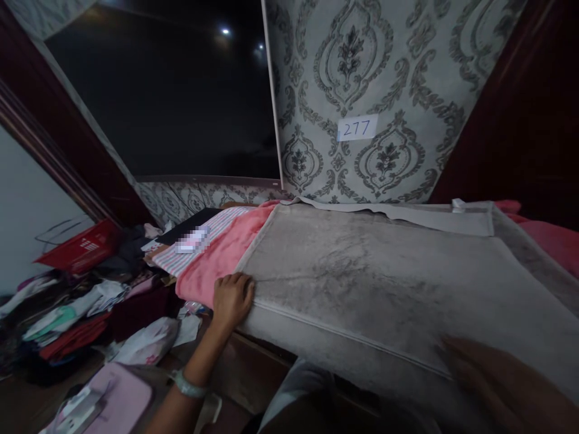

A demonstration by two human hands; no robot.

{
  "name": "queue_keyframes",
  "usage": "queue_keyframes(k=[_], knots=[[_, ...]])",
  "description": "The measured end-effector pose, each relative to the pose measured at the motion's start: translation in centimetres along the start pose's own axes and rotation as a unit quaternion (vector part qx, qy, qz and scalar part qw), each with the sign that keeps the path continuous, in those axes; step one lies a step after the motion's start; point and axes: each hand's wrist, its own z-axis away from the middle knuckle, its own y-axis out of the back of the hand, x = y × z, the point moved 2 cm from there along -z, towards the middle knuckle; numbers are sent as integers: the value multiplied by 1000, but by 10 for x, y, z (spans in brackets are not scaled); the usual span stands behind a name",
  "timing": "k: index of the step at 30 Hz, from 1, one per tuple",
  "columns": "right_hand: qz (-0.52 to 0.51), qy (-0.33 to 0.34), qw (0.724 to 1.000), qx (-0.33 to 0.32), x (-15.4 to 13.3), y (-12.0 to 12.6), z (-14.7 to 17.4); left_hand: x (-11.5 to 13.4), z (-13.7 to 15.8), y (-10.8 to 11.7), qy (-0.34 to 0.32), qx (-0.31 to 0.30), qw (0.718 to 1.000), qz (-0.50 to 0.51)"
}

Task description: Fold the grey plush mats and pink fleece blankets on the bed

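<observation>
A grey velvety fabric cover (362, 265) with a piped seam lies spread over a raised surface, its front part hanging down toward me. At its left edge my left hand (233, 298) is closed, the fingers curled on the grey fabric near the corner. My right hand (502, 367) is over the cover at the lower right; it is dark and smeared by motion, so its fingers do not show clearly. A light strip (434, 220) runs along the cover's far edge. Beneath the cover, a pink blanket (212, 262) sticks out to the left.
Striped cloth (174, 260) lies left of the pink blanket. Piles of clothes (76, 331) and a red basket (81, 244) are on the left. A pink flat-topped object (122, 398) stands low at the left. A large dark screen (167, 90) hangs on the patterned wall (307, 78).
</observation>
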Motion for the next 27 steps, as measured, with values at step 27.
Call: queue_keyframes(k=[27], knots=[[-17,-101,977,-185,-30,-62,-127,22,-157,-20,58,-111,992,25]])
